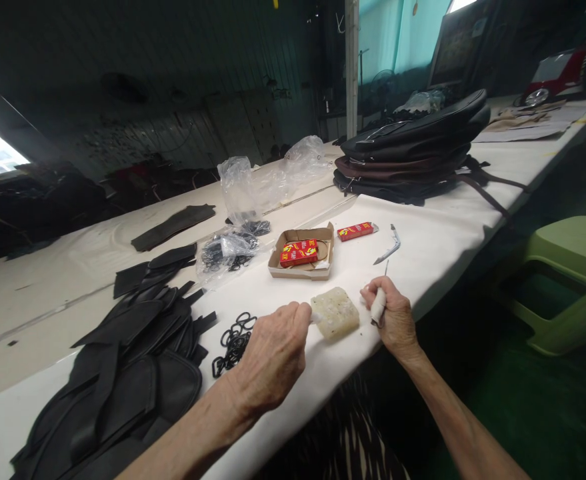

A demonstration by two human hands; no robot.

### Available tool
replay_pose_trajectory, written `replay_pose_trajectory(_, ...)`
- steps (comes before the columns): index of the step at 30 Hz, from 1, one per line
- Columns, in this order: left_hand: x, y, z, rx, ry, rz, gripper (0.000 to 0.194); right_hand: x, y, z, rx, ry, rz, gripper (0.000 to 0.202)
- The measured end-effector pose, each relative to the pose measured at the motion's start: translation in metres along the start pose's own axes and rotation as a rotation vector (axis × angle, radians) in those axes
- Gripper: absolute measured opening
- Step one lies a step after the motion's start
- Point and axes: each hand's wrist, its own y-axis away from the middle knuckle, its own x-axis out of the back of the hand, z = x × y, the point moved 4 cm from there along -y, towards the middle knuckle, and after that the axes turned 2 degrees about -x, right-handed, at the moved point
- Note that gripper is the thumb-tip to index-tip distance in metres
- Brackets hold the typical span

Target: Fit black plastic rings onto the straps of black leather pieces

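The left hand (pixel 277 350) is closed, fingertips pinched on a small pale thing (pixel 314 319), too blurred to name, right beside the yellowish block (pixel 339 315). The right hand (pixel 397 319) is curled shut around a thin metal tool (pixel 387 268), its tip pointing away from the body, probably to keep the point clear of the fingers; a pale piece (pixel 378 307) against them may be a handle or finger wrap. The block lies on the bench (pixel 357 267) between both hands, seemingly so either can reach it. Black rings (pixel 235 343) sit loose beside the left hand, likely for easy picking. Farther out, the open cardboard tray (pixel 300 273) holds a red box (pixel 299 253) and a tan loop; another red box (pixel 355 231) lies outside. The clear plastic bag (pixel 227 250) contains small dark pieces, unclear in kind
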Motion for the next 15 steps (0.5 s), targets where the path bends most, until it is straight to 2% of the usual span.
replay_pose_trajectory(15, 0.0013, 0.0002, 0.0009, -0.009, -0.002, -0.008, 0.023, 0.0017, 0.0006, 0.0022, 0.024, 0.047, -0.014, 0.018)
